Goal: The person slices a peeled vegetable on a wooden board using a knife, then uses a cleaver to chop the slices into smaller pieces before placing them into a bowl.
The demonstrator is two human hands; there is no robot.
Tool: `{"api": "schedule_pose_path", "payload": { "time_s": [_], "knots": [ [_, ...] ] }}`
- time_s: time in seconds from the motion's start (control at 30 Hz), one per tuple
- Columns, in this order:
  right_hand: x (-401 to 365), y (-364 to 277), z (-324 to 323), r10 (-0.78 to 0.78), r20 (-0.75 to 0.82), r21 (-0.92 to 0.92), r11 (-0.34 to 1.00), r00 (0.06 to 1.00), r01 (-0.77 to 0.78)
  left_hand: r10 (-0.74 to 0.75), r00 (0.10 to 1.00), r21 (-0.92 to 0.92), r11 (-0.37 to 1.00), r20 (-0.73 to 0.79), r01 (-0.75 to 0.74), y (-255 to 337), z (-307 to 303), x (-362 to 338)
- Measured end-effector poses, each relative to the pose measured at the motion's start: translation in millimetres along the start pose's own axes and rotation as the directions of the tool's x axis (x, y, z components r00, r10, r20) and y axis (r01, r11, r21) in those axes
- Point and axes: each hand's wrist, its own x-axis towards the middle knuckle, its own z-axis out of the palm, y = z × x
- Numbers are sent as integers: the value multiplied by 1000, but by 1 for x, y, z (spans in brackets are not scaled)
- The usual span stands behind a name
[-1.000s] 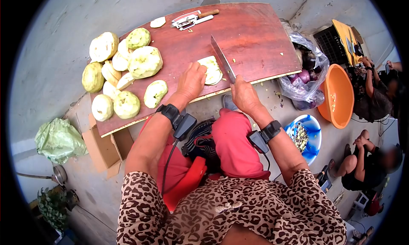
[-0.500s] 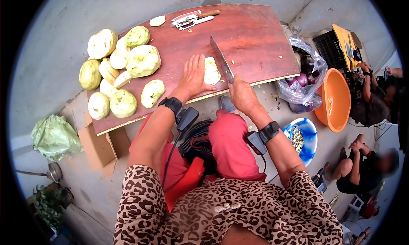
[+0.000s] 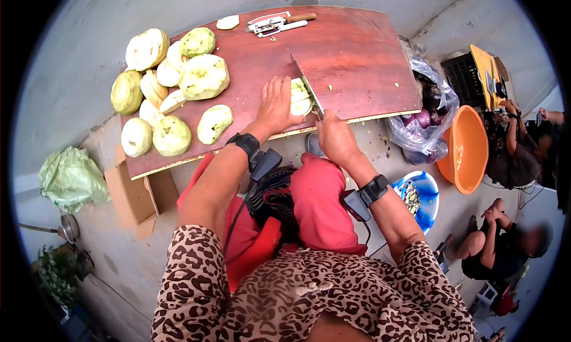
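A pale peeled eggplant piece [image 3: 300, 98] with cut faces lies near the front edge of the reddish wooden board [image 3: 250, 62]. My left hand [image 3: 277, 107] holds it, fingers along its left side and thumb at its near edge. My right hand [image 3: 338, 136] is closed round the handle of a large knife [image 3: 306, 80], the handle mostly hidden by my fingers. Its blade points away from me and rests against the right part of the piece. Several whole peeled eggplants [image 3: 204, 77] and cut pieces sit left of my hands, the nearest being a cut piece [image 3: 215, 123].
At the board's far side lie a peeler [image 3: 284, 28] and a wooden-handled knife [image 3: 300, 17]. A plastic bag of purple eggplants [image 3: 423, 119], an orange basin [image 3: 467, 151] and a blue-white bowl of scraps [image 3: 425, 199] stand right. A cardboard box [image 3: 131, 193] is left. Other people sit at right.
The knife has moved left from beside the eggplant piece onto its right part. My left hand stays at the piece. The whole view has shifted slightly.
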Motion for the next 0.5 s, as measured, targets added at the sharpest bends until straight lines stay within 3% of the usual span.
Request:
{"api": "schedule_pose_path", "payload": {
  "time_s": [0.2,0.5],
  "knots": [
    [5,-1,-4,70,66,-23,997,995,-68,-1,1000,-67,998,24,3,-2,-6,-2],
    [5,-2,0,37,66,-32,999,997,-35,-34,999,25,999,19,33,4,-3,-1]
  ]
}}
